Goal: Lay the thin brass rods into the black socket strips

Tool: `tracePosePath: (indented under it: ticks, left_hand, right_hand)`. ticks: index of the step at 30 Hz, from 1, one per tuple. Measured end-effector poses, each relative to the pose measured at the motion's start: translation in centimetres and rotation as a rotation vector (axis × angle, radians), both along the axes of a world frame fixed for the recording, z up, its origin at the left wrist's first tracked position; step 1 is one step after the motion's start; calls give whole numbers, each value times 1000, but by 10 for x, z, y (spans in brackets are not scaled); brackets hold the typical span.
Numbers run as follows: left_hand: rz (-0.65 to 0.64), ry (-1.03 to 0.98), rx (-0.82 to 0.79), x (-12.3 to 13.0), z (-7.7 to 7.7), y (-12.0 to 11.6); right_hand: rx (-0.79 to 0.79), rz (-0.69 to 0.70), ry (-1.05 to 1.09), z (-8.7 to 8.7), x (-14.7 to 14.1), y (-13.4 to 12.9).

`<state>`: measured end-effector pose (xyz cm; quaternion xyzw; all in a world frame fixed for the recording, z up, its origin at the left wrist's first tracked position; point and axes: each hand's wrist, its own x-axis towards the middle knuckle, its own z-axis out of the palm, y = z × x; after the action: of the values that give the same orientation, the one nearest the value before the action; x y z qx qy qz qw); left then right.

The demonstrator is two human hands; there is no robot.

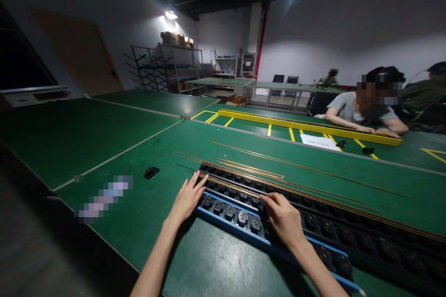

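My left hand [188, 196] lies with its fingers stretched out over the left end of a long black socket strip [244, 180], touching thin brass rods there. With thumb and fingers pinched, my right hand [284, 218] holds a thin brass rod [237, 188] that runs along the strip toward my left fingers. Nearest me is a blue-edged strip [226, 222] with a row of black sockets [243, 217], partly hidden under my right hand and forearm. More loose brass rods [251, 168] lie on the green table just beyond the strips.
A small black part [151, 172] sits on the green table [132, 209] to the left. Across from me, a person [365, 106] leans over a long yellow rail [306, 126]. A white paper sheet [319, 142] and small black pieces [368, 151] lie near that rail.
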<state>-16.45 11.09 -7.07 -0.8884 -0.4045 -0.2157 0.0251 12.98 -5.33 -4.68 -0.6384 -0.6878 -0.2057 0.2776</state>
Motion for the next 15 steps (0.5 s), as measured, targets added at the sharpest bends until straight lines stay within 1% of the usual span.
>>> tracePosePath:
  ticks: [6,15]
  left_hand:
    - [-2,11,37,-1,0,2]
    - [32,18,4,2,3,-2]
  right_hand:
    - [-15,-3,3,-3,1,0]
    - [-52,-8,8,-8,2,0]
